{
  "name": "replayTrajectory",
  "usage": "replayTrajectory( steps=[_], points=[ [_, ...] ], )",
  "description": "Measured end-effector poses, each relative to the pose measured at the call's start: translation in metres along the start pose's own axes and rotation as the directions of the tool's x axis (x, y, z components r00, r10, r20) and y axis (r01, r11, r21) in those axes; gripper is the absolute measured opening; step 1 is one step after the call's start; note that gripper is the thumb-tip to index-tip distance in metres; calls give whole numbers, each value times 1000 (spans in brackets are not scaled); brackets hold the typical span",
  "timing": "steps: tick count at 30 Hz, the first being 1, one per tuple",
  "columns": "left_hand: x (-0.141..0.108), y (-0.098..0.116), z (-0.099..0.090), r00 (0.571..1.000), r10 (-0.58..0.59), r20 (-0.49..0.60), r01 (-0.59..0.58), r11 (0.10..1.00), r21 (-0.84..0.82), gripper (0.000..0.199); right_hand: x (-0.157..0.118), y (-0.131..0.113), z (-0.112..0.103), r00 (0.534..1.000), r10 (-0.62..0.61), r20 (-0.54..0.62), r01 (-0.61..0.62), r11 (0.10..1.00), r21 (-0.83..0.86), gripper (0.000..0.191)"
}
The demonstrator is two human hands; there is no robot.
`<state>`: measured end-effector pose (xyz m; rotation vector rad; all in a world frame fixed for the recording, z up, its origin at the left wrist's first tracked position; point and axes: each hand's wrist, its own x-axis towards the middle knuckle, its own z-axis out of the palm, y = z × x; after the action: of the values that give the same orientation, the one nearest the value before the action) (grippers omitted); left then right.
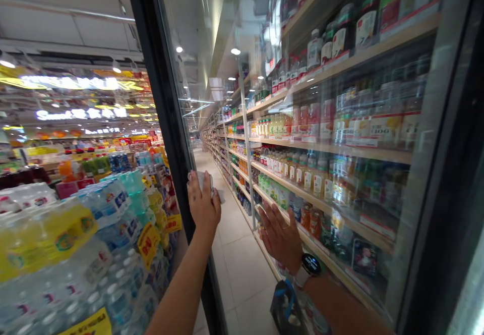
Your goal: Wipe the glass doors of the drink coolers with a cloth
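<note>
A glass cooler door (234, 274) in a black frame (174, 98) stands in front of me. My left hand (204, 201) presses a folded pale cloth (204, 177) on the glass beside the frame, its fingers laid over the cloth. To the right, my right hand (280, 234) is raised at the pane with fingers outstretched and nothing in them. Whether its palm touches the glass, I cannot tell. A smartwatch (310, 264) is on the right wrist.
Shelves of bottled drinks (302, 173) show through or in the glass, some of it blurred by reflections. At left, packs of bottled water (109, 199) are stacked with yellow price signs (148, 244). A dark bag (282, 310) with a blue strap shows low in the pane.
</note>
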<state>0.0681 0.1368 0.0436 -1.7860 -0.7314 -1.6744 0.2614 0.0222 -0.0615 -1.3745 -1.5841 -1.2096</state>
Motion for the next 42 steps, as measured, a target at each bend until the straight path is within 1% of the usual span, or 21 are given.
replayTrajectory(
  steps=[2, 5, 8, 10, 11, 13, 16, 19, 21, 22, 23, 25, 27, 30, 32, 33, 34, 35, 37, 39, 42],
  points=[
    [-34, 7, -3, 1000, -23, 10, 23, 1000, 14, 60, 0, 0, -2, 1000, 2, 5, -2, 1000, 0, 58],
    [-128, 18, -14, 996, -40, 82, 37, 998, 44, 65, 1, 0, -4, 1000, -2, -21, 2, 1000, 1, 60],
    [-219, 27, -29, 986, -3, 167, -11, 996, 85, 66, 1, -1, -5, 1000, -2, -15, 2, 1000, 5, 62],
    [-247, 25, -35, 973, 59, 223, -82, 992, 93, 66, 0, -1, -5, 1000, -5, -7, 5, 1000, 8, 62],
    [-247, 23, -35, 968, 93, 232, -117, 989, 91, 66, 0, -1, -5, 1000, -5, -4, 5, 1000, 8, 62],
    [-221, 19, -29, 963, 154, 219, -174, 982, 76, 66, 0, -1, -4, 1000, -4, -2, 4, 1000, 2, 60],
    [-135, 22, -13, 966, 192, 172, -199, 980, 24, 64, 0, 0, -2, 1000, 2, 2, -2, 1000, -8, 59],
    [-43, 41, 2, 977, 180, 118, -175, 983, -55, 58, 1, 0, -1, 1000, 0, -8, -1, 1000, -18, 56],
    [-3, 58, 8, 977, 198, 84, -189, 977, -100, 54, 1, 0, -2, 1000, -6, -7, 6, 1000, -26, 56],
    [7, 65, 10, 976, 205, 69, -197, 975, -106, 53, 1, 0, -3, 1000, -13, -4, 13, 999, -31, 56],
    [9, 70, 11, 975, 215, 57, -208, 973, -102, 53, 1, 0, -4, 1000, -19, 0, 19, 999, -35, 56],
    [-9, 76, 11, 969, 243, 48, -239, 968, -71, 53, 1, -1, -6, 1000, -26, -8, 25, 999, -43, 55],
    [-55, 76, 8, 957, 283, 60, -281, 959, -39, 52, 1, 0, -7, 999, -22, -26, 21, 998, -53, 54],
    [-151, 73, 1, 938, 324, 125, -323, 946, -27, 51, 2, 0, -7, 999, -19, -45, 16, 998, -60, 51],
    [-205, 70, -6, 923, 335, 188, -333, 942, -43, 51, 1, 1, -6, 998, -26, -51, 22, 998, -62, 50],
    [-222, 68, -9, 912, 353, 209, -349, 935, -57, 50, 1, 1, -6, 998, -29, -50, 26, 998, -60, 50],
    [-229, 65, -12, 897, 378, 227, -372, 925, -71, 50, 1, 1, -5, 998, -32, -47, 29, 998, -60, 50],
    [-225, 61, -13, 882, 408, 237, -401, 913, -81, 50, 0, 0, -4, 999, -31, -43, 28, 998, -61, 51],
    [-187, 54, -14, 864, 448, 231, -443, 893, -76, 51, 0, 0, -3, 999, -23, -33, 21, 998, -65, 53],
    [-121, 48, -10, 897, 404, 180, -405, 914, -33, 55, 0, -1, -3, 999, -14, -29, 12, 998, -69, 55],
    [-20, 47, -2, 971, 207, 118, -207, 978, -8, 56, 0, 0, -4, 1000, -15, -23, 13, 998, -61, 55]
  ],
)
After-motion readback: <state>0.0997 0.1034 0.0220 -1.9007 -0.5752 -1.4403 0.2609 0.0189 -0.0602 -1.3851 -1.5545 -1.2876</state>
